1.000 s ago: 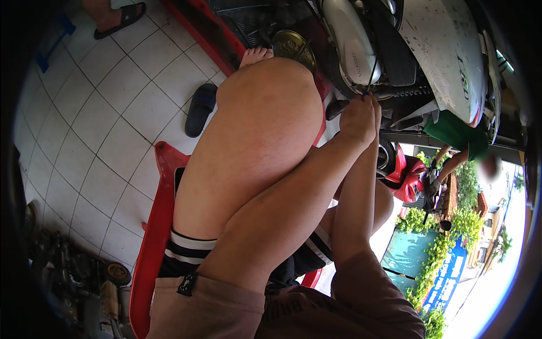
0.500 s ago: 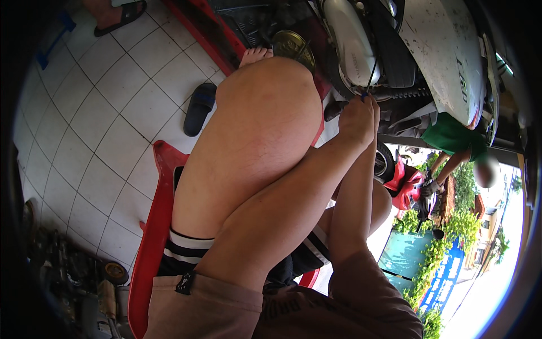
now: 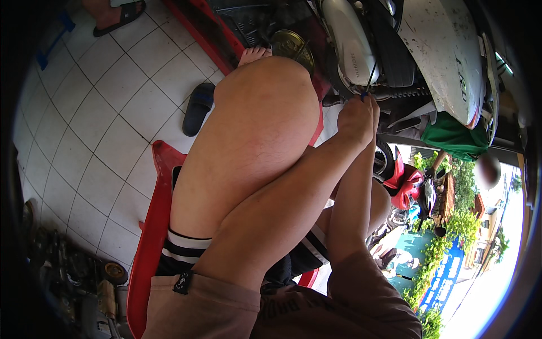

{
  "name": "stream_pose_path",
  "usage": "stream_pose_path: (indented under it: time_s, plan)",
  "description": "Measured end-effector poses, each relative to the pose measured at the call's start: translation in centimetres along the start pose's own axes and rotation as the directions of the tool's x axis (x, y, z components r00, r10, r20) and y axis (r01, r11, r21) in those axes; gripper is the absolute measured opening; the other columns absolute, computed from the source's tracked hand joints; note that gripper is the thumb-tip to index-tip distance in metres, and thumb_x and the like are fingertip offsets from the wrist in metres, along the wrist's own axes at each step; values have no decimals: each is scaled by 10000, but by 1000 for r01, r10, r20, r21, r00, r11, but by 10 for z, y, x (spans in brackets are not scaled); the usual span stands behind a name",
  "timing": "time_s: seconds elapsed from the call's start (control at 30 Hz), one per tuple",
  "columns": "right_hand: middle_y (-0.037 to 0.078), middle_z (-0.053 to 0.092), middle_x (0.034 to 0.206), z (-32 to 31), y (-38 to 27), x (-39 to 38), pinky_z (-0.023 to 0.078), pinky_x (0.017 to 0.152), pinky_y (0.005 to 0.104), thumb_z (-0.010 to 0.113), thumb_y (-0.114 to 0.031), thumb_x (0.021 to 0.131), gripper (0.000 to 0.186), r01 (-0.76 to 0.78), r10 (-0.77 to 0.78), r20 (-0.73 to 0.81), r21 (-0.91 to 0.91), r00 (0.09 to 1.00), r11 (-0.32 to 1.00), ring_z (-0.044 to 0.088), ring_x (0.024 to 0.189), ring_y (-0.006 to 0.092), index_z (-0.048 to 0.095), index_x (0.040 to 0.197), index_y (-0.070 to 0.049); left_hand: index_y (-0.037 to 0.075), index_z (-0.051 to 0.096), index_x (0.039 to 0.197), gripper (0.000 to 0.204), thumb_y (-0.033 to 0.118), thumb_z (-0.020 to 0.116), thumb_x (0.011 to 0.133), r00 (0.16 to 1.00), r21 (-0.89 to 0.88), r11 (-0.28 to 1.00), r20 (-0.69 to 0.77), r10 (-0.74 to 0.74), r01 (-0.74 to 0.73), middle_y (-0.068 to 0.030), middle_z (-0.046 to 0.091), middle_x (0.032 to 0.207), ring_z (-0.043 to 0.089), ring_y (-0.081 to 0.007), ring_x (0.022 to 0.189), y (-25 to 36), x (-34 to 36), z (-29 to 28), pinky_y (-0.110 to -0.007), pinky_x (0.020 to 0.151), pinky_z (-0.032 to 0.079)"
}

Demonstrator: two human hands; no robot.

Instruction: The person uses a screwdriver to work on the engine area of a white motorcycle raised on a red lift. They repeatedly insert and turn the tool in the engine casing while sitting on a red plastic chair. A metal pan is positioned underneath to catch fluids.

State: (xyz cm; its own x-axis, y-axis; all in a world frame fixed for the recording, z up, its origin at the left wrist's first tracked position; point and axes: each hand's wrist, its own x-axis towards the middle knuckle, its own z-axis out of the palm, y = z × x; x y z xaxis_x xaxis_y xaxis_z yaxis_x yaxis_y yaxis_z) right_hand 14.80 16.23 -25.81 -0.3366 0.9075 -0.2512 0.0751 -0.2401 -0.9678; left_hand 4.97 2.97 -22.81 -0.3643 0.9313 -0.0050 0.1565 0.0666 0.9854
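My left hand [image 3: 353,118] is closed on the blue handle of a screwdriver [image 3: 365,95], with my right hand [image 3: 374,113] closed just behind it, partly hidden. The thin shaft points up alongside the silver side cover [image 3: 350,39] of a motorbike, near its lower end and a coiled spring [image 3: 409,93]. The bike's white, scuffed body panel [image 3: 437,51] is to the right. My bare left leg [image 3: 254,130] is bent under my left forearm. The exact spot where the tool's tip rests is too small to tell.
I sit on a red plastic chair [image 3: 141,282]. Around me are a red metal frame [image 3: 200,31], brass-coloured tin [image 3: 288,42], loose slipper [image 3: 197,110], someone's sandalled foot [image 3: 116,20] and dark parts [image 3: 68,265]. A co-worker in green [image 3: 451,135] bends beside a red scooter [image 3: 403,186].
My hands hold nearly the same place on the screwdriver. The co-worker's head and arm have shifted, and more of the street traffic shows behind the scooter.
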Motion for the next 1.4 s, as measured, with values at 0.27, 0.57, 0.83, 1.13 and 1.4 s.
stream_pose_path:
  time_s: [0.27,0.57,0.83,1.13,1.4]
  plan:
    - [8,563,736,-11,-4,-8,435,617,292,430,-261,952,223,184,-203,-23,-331,979,925,533,667,146,571,854,-118,66,561,999,161,143,511,867,979,70,997,-200,39,-25,-123,602,949,647,-263,847,5,-7,18,-354,692,545]
    - [0,557,751,-7,-10,-13,430,626,278,408,-269,966,267,17,-19,-31,-79,999,997,524,696,137,603,1017,-95,82,580,926,148,178,468,909,943,39,999,-332,-8,22,-94,620,870,645,-245,777,8,-7,25,-356,652,527]
    - [60,576,932,19,-25,-31,442,796,296,304,-273,988,396,-179,37,372,355,927,918,556,833,201,498,1244,-40,-36,455,1020,308,181,574,838,876,-213,972,-483,-17,-98,-235,577,923,613,-367,810,10,-3,19,-437,721,515]
    - [95,593,1019,4,-7,-15,494,870,337,438,-203,981,216,-247,-130,468,659,874,711,580,935,223,517,1086,-31,-71,447,1067,315,84,594,836,957,136,963,-140,253,-234,-287,584,943,610,-424,881,18,-6,-12,-446,744,512]
    - [76,631,836,-1,10,-1,525,685,294,557,-316,930,258,-209,-139,389,724,911,657,616,757,177,592,945,-62,-66,575,923,346,266,479,936,936,537,803,-66,346,-259,-185,610,731,647,-369,719,29,-5,-2,-418,681,535]
